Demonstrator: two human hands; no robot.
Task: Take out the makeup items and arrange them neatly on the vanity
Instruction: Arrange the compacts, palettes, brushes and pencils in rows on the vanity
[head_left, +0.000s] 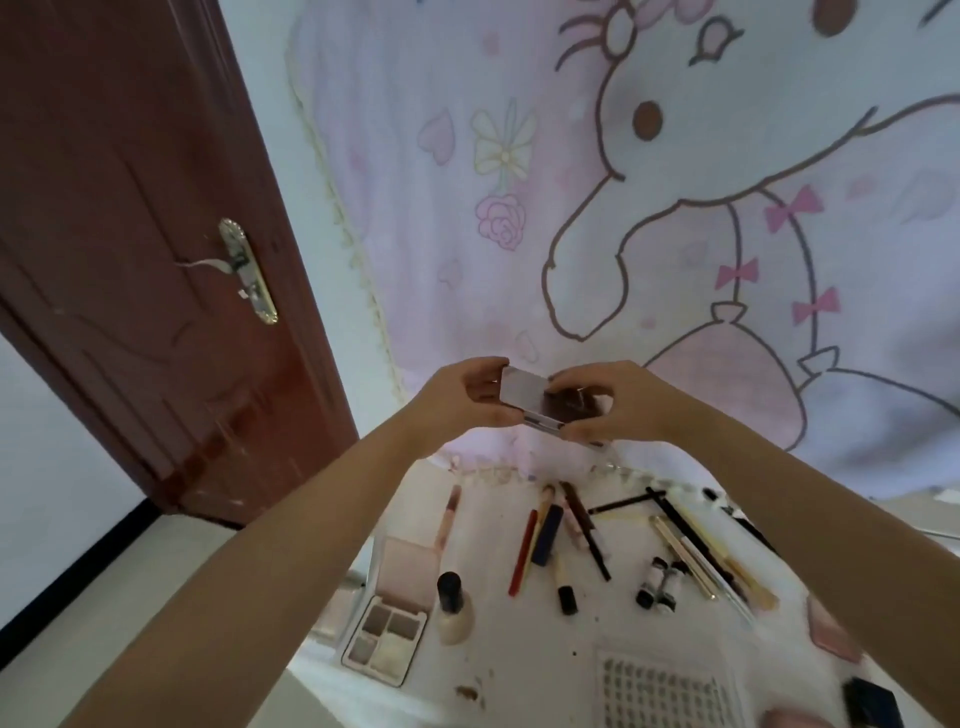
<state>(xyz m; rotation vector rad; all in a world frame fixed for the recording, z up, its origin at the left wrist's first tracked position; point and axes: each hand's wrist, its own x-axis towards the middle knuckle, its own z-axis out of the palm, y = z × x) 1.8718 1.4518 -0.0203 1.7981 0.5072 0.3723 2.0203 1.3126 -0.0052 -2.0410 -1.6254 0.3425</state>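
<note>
Both hands hold a small opened makeup compact (540, 400) up in the air above the vanity (519, 665). My left hand (460, 397) grips its pale lid side. My right hand (618, 402) grips the side with the dark pans. Below, on the white vanity top, lie an open eyeshadow palette (387, 621), a round bottle with a black cap (454, 608), a red pencil (522, 552), a dark blue tube (548, 535), a pink tube (448, 514), two small bottles (660, 582) and several pens and brushes (701, 551).
A pink cartoon cloth (571, 208) hangs behind the vanity. A dark red door (145, 260) with a metal handle stands at the left. A tray of false lashes (662, 691), a pink compact (831, 631) and a black case (872, 704) sit near the front right.
</note>
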